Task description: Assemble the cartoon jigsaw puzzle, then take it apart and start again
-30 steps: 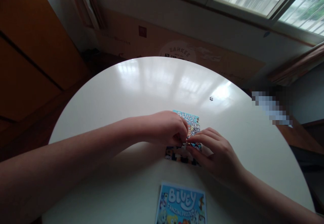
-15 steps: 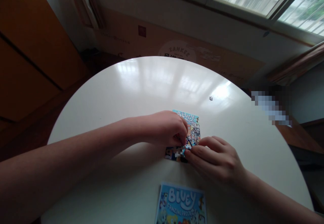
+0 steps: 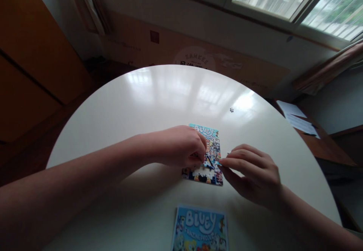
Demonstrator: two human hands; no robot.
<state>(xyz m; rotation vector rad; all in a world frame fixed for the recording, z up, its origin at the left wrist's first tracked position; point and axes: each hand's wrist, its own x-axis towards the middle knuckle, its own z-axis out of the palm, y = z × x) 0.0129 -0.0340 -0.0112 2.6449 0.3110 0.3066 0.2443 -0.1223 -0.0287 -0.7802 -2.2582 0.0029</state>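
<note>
A small jigsaw puzzle [image 3: 213, 145] with a "Bluey" heading lies on the white table, mostly assembled, with a pale gap in its lower middle. My left hand [image 3: 187, 145] is closed over the puzzle's left side, fingertips pressed down at the gap; what they pinch is hidden. Just off the right edge, my right hand [image 3: 255, 169] pinches a small light-blue puzzle piece [image 3: 218, 164] between thumb and forefinger. A whitish bit [image 3: 228, 152] shows behind its fingers, too small to make out. Nearer me lies a "Bluey" picture card [image 3: 200, 226], cut off by the frame's bottom.
A loose puzzle piece [image 3: 231, 110] sits farther back on the round white table [image 3: 127, 107]. Papers [image 3: 297, 118] and what look like pens rest on a brown surface at the right. A wall and window stand beyond the table.
My right hand has drawn back to the right from the puzzle's lower part, uncovering its lower right corner and the pale gap. My left hand stays nearly in place. The view has shifted slightly.
</note>
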